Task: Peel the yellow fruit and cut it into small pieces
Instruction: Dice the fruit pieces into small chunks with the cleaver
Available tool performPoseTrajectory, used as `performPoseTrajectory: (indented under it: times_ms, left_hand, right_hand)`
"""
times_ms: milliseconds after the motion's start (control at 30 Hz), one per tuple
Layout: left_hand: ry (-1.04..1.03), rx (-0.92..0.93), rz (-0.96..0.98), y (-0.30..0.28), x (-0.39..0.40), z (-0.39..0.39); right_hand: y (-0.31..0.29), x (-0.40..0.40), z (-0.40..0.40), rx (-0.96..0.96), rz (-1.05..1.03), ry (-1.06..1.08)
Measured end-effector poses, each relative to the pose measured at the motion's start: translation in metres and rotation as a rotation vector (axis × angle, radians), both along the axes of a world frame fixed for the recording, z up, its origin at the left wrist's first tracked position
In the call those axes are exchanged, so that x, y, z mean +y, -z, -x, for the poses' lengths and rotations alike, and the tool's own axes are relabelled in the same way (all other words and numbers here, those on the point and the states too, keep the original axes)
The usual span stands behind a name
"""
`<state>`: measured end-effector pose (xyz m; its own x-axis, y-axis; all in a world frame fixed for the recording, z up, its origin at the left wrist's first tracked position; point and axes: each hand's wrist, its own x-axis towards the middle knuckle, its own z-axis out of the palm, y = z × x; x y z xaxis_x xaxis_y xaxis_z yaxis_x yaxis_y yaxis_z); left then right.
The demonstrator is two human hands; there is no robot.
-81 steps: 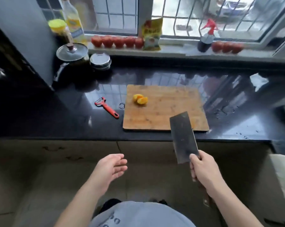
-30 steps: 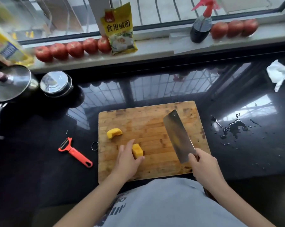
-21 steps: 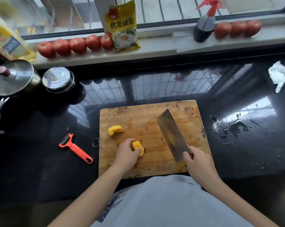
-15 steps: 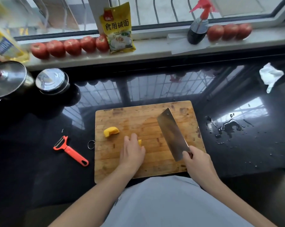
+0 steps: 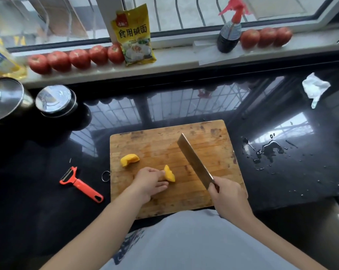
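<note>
Cutting is beginning: the left hand (image 5: 148,183) is pinching a peeled yellow fruit piece (image 5: 169,174) on the cutting board (image 5: 213,133); the right hand (image 5: 228,197), grip clenched around the cleaver (image 5: 194,162), needs to align its blade over it.

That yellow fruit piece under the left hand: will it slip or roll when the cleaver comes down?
Likely slippery: the fruit piece looks peeled and moist. Its curved shape may rock, though the left hand pins it against the cutting board. Probably soft, so the cleaver should pass easily.
</note>
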<state>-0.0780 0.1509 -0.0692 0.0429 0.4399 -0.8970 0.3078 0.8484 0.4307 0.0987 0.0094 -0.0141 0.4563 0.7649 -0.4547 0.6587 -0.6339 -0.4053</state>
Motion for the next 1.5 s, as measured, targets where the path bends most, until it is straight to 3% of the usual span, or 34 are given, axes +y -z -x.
performPoseTrajectory:
  times_ms: [200,400,533,667,800,933,1100,1500]
  left_hand:
    - [-0.057,0.026,-0.045,0.016,-0.019,-0.02]
    - [-0.025,0.084,-0.143,0.02,-0.023,-0.027]
    - [0.38,0.278,-0.422,0.019,-0.025,-0.037]
    - [0.785,0.45,-0.712,0.005,-0.028,-0.051]
    - [1.036,0.444,-0.935,0.002,-0.027,-0.042]
    - [0.971,0.388,-0.85,0.005,-0.032,-0.019]
    - [0.749,0.316,-0.718,0.008,-0.041,-0.008]
    - [0.61,0.244,-0.728,0.014,-0.043,-0.026]
  right_hand:
    - [0.015,0.013,0.012,0.078,0.022,-0.17]
    - [0.025,0.025,0.015,0.014,0.097,-0.218]
    - [0.029,0.027,0.006,0.077,0.034,-0.058]
    - [0.026,0.016,-0.015,0.02,-0.028,0.021]
    - [0.019,0.01,-0.024,0.011,-0.018,0.025]
    - [0.017,-0.002,-0.021,0.003,-0.012,-0.059]
    - [0.016,-0.006,-0.012,0.024,-0.024,-0.126]
    - [-0.011,0.008,0.007,-0.011,0.185,-0.386]
